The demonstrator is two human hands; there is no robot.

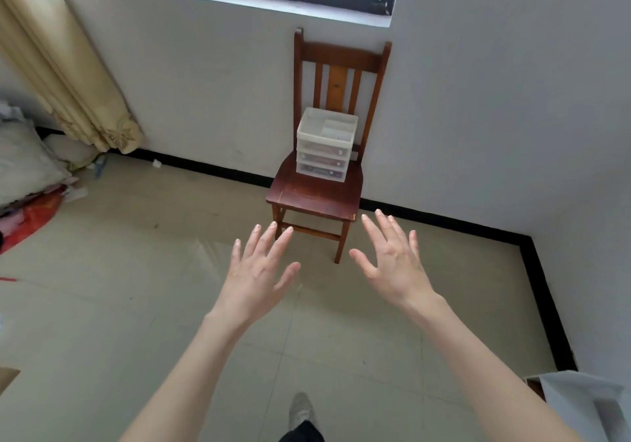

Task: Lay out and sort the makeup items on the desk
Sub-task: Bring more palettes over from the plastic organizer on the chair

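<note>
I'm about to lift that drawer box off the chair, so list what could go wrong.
1. The drawer organizer has three front drawers with no visible latch; tilted forward, they may slide out and spill.
2. Both hands, left hand and right hand, are open and well short of the chair; a hurried grab could knock the organizer.

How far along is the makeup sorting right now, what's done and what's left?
Nothing looks done yet. The white drawer organizer sits on the wooden chair by the wall, its drawers shut with colored contents faintly visible inside. Both the left hand and right hand are open, stretched toward it, holding nothing and well short of it. No items are laid out and no desk is in view, so fetching, laying out and sorting all remain.
</note>
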